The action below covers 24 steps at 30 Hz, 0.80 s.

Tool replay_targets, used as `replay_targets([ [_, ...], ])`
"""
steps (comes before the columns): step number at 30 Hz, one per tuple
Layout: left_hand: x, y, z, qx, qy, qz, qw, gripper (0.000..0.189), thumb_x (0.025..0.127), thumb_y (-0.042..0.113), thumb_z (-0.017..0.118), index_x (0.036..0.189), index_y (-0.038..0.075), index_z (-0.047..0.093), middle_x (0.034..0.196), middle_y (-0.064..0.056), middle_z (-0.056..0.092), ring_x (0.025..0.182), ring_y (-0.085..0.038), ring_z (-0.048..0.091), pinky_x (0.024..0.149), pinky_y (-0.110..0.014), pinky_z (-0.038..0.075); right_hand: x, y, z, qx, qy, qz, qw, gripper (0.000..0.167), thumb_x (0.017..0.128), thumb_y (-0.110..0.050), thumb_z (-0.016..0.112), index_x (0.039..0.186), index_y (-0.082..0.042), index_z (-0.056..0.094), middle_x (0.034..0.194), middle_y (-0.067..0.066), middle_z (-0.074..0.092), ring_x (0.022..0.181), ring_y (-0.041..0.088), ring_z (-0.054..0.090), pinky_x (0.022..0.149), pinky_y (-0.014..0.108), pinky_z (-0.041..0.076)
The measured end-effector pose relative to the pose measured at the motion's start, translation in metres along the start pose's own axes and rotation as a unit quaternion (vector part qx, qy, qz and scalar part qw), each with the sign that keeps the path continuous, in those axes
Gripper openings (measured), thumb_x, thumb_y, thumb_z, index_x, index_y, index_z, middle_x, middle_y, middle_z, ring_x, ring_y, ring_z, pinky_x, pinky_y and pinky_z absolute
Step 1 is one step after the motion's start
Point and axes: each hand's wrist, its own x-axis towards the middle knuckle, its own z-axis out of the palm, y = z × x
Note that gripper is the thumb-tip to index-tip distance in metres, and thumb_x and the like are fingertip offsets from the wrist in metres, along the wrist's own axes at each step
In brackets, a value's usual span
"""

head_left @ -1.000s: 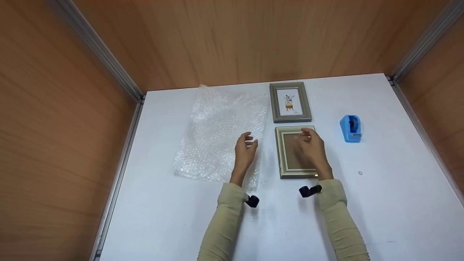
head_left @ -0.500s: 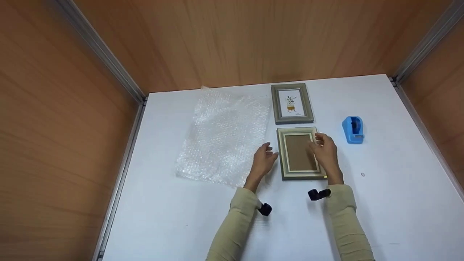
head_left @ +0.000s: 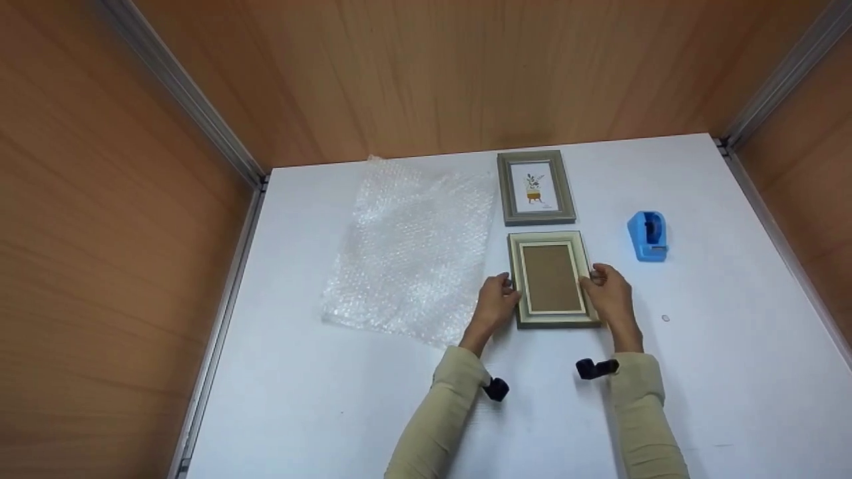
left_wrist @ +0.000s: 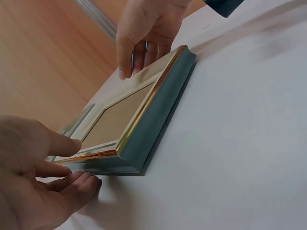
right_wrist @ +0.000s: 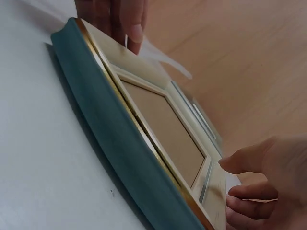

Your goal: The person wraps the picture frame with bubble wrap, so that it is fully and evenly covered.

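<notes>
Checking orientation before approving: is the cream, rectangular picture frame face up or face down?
Face up: the cream, rectangular picture frame shows its stepped moulding and plain brown panel from above.

**Left hand (head_left: 494, 303) and right hand (head_left: 612, 296) face each other over the tabletop (head_left: 279, 399)**

Both arms come in from the near side. The left forearm (head_left: 429, 429) slants toward the right edge; the right forearm (head_left: 645, 426) runs nearly straight ahead, tipping slightly left. The left wrist (head_left: 474, 338) and right wrist (head_left: 627, 339) are bare beyond the cuffs. Each thumb points inward, opposed to bent fingers (left_wrist: 79, 189), as in a pinch. The hands sit well short of the far edge.
</notes>
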Motion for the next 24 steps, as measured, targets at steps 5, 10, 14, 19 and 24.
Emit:
replay_targets([
  [5,-0.003,-0.003,0.002,0.047,0.015,0.034,0.9982,0.039,0.086,0.003,0.064,0.123,-0.008,0.058,0.106,-0.018,0.059,0.097,-0.023,0.063,0.084,-0.025,0.052,-0.006,0.005,-0.002,-0.029,-0.011,0.008,0.9995,0.045,0.097,-0.019,0.052,0.132,0.008,0.049,0.126,0.028,0.055,0.118,0.039,0.052,0.100,0.047,0.043],
  [10,-0.006,-0.003,0.000,0.040,0.027,0.038,0.9981,0.041,0.086,0.004,0.065,0.126,-0.004,0.059,0.103,-0.017,0.061,0.095,-0.022,0.061,0.084,-0.027,0.050,-0.010,0.007,-0.004,-0.024,-0.022,0.003,0.9995,0.041,0.098,-0.014,0.046,0.135,0.004,0.050,0.130,0.027,0.054,0.121,0.039,0.051,0.101,0.048,0.042],
  [14,-0.008,-0.001,-0.001,-0.018,0.018,0.023,0.9994,0.043,0.088,0.004,0.062,0.131,0.000,0.056,0.110,-0.015,0.066,0.096,-0.018,0.063,0.083,-0.024,0.051,-0.014,0.008,-0.005,-0.003,-0.015,0.005,0.9999,0.042,0.099,-0.015,0.043,0.140,-0.003,0.047,0.136,0.023,0.053,0.126,0.037,0.048,0.102,0.045,0.042],
  [19,-0.011,0.001,-0.004,-0.087,0.026,0.008,0.9959,0.044,0.088,0.001,0.062,0.132,0.002,0.056,0.116,-0.013,0.066,0.098,-0.017,0.067,0.080,-0.020,0.053,-0.018,0.008,-0.004,0.045,0.003,0.024,0.9987,0.042,0.099,-0.020,0.046,0.141,-0.013,0.048,0.137,0.015,0.054,0.121,0.029,0.053,0.084,0.023,0.047],
  [24,-0.013,0.008,-0.011,-0.113,0.042,0.002,0.9927,0.045,0.087,0.000,0.062,0.132,0.002,0.056,0.119,-0.014,0.062,0.103,-0.022,0.066,0.080,-0.022,0.054,-0.020,0.001,-0.001,0.095,0.017,0.024,0.9950,0.042,0.100,-0.024,0.048,0.141,-0.015,0.048,0.140,0.011,0.052,0.119,0.022,0.053,0.077,0.011,0.046],
])
